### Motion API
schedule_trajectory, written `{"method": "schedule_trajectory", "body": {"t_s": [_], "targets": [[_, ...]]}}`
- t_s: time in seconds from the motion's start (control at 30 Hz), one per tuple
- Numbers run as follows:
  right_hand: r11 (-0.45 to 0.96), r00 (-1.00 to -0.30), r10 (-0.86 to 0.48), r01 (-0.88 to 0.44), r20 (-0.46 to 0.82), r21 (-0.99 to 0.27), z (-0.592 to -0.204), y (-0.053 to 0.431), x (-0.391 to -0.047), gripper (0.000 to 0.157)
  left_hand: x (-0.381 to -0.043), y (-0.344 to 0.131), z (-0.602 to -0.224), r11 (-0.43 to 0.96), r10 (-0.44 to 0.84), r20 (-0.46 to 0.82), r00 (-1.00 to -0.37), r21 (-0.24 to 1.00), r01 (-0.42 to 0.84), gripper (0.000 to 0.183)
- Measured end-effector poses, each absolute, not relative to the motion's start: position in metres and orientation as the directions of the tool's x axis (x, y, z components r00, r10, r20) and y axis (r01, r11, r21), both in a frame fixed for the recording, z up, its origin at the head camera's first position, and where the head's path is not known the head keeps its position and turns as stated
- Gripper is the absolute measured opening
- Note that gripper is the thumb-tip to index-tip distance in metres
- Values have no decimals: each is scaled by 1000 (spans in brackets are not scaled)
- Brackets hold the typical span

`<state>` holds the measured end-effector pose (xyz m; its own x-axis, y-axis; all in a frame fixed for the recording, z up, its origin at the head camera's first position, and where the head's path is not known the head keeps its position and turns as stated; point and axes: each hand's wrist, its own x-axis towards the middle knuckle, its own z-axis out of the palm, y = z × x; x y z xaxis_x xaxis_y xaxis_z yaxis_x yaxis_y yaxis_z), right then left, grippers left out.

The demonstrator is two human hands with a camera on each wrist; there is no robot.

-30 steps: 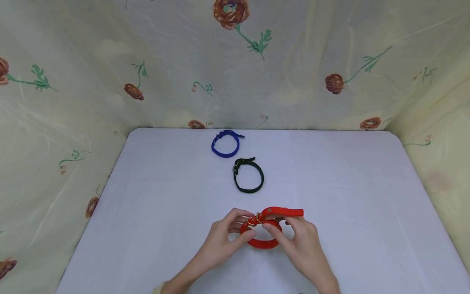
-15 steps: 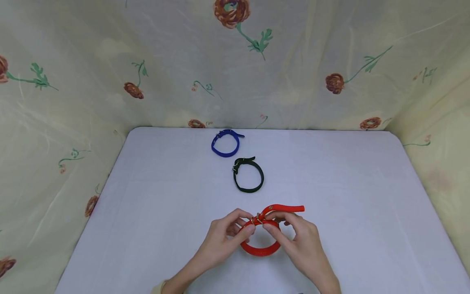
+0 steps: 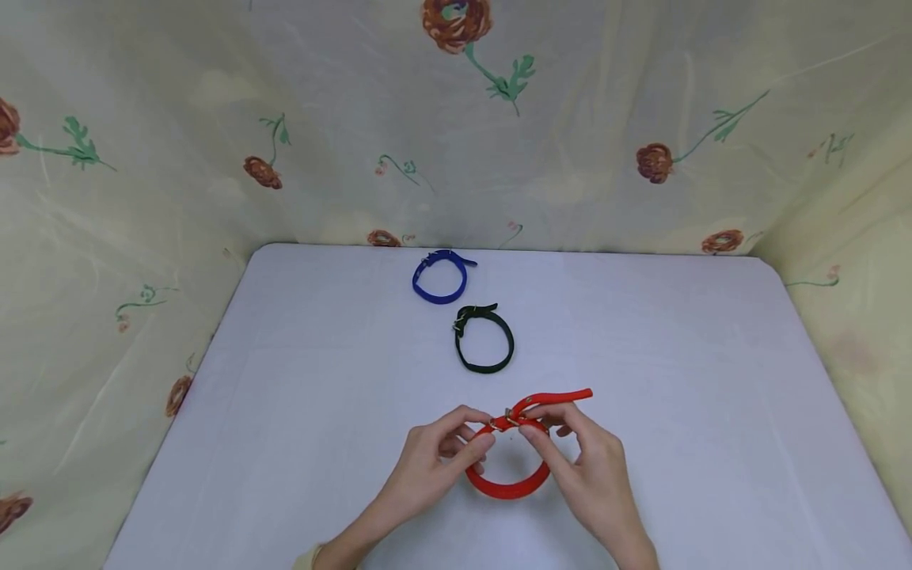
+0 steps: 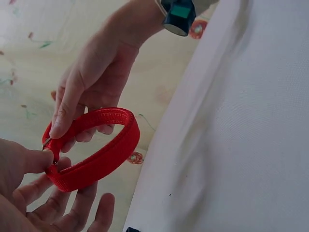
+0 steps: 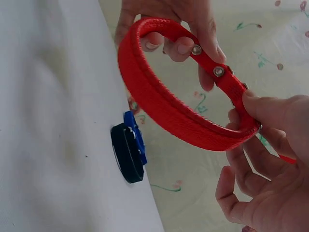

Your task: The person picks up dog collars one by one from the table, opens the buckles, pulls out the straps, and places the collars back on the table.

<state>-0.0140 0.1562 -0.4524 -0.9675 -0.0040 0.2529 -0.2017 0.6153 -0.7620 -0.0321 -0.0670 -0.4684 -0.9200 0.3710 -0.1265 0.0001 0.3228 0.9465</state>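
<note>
A red pet collar point(image 3: 507, 491) with metal fittings is looped between both hands, its free strap end sticking out to the upper right. My left hand point(image 3: 431, 455) pinches the collar on the left of the buckle point(image 3: 511, 415), thumb against fingers. Right of the buckle, my right hand point(image 3: 586, 459) pinches the strap between thumb and fingers. Metal rivets show on the red collar point(image 5: 178, 116) in the right wrist view. In the left wrist view the collar's band point(image 4: 104, 162) hangs as a ring above the left fingers.
Past the hands, a dark green collar point(image 3: 485, 369) lies buckled on the white table point(image 3: 677, 380). Behind it, near the back edge, lies a blue collar point(image 3: 439, 299). Flower-patterned cloth point(image 3: 563, 158) encloses the back and sides.
Both hands keep hold of the red collar. Its ring has opened wider and dropped toward the person, while the free strap end has tilted upward.
</note>
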Motion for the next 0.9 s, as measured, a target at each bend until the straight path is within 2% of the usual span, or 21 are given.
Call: {"method": "schedule_trajectory", "body": {"t_s": [0.5,0.9], "targets": [[593,-967,51,-171,249,-787,-456,152,-15,31,-32,-68,-468,344,377,-166,-911,939,-29,29],[609,-965,-28,-222,259,-761,-455,148,-13,32,-31,-61,-467,189,392,-153,-907,978,-83,27]]}}
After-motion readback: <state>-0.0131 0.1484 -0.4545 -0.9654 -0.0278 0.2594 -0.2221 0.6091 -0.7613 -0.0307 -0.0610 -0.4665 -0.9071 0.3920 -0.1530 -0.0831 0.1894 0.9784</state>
